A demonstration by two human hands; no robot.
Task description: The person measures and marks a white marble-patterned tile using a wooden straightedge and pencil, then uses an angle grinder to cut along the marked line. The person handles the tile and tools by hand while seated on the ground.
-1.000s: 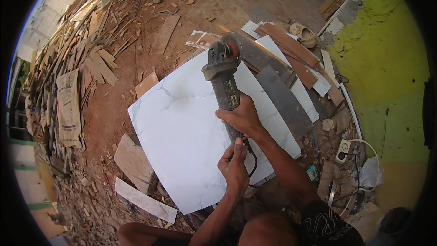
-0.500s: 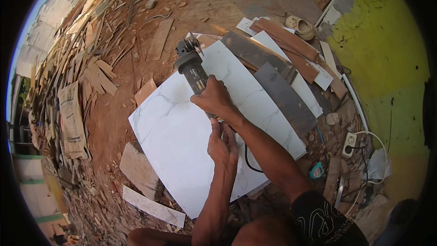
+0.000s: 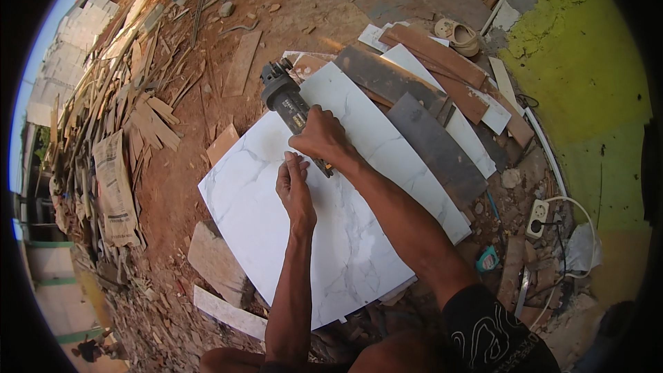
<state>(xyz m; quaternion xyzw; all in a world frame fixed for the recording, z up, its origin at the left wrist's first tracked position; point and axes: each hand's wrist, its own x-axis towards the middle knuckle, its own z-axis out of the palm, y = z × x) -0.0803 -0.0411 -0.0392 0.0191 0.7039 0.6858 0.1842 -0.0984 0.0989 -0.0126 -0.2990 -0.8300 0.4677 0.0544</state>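
My right hand [image 3: 323,137] is wrapped round the rear body of a dark angle grinder [image 3: 287,105], its head pointing away and to the left. The grinder is over a large white tile [image 3: 238,190] with grey marbled veins. Just left of the grinder's rear end, my left hand [image 3: 297,197] is closed, thumb and fingers pressed together above the tile. Whatever it may hold is too small to make out. From this angle the grinder's disc is hardly visible.
Dark and brown tile strips [image 3: 435,148] are stacked right of the tile. A socket block [image 3: 537,217], a teal tape measure [image 3: 487,259] and a pale clog [image 3: 457,36] lie by the yellow-green wall [image 3: 580,83]. Wood scraps [image 3: 131,110] heap up at left; a stone block [image 3: 217,262] sits near-left.
My left hand has left the grinder's rear end and moved left and up, its fingers closing. The grinder has turned slightly, so its disc no longer shows clearly.
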